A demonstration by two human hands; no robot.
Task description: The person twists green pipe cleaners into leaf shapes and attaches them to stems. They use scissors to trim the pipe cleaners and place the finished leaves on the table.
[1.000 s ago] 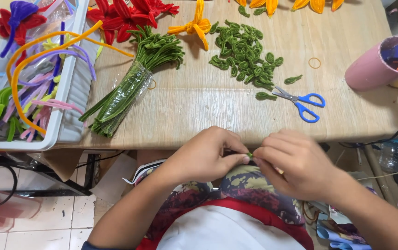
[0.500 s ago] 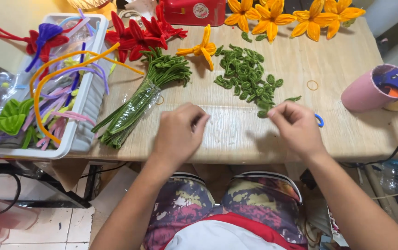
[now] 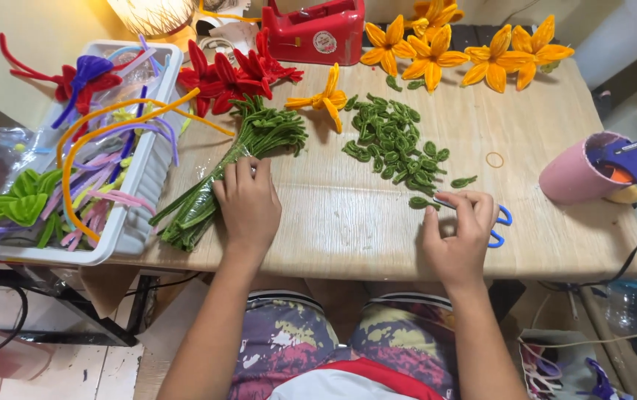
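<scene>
My left hand (image 3: 246, 201) lies flat, fingers together, on a bundle of green pipe-cleaner stems (image 3: 218, 181) that runs slantwise across the wooden table (image 3: 355, 222). My right hand (image 3: 457, 233) rests on the blue-handled scissors (image 3: 497, 222), and its fingertips touch a small green pipe-cleaner leaf (image 3: 420, 201). A pile of several such green leaves (image 3: 394, 144) lies just beyond it. Whether the right hand pinches the leaf is unclear.
A white basket (image 3: 137, 192) of coloured pipe cleaners stands at the left. Red flowers (image 3: 233, 70) and yellow flowers (image 3: 474, 55) lie at the back by a red tape dispenser (image 3: 317, 31). A pink cup (image 3: 577, 170) and blue glue gun (image 3: 629, 163) sit right, near a rubber band (image 3: 494, 159).
Both hands rose from my lap to the table and spread apart. The left landed on the green stems, the right on the scissors by a leaf.
</scene>
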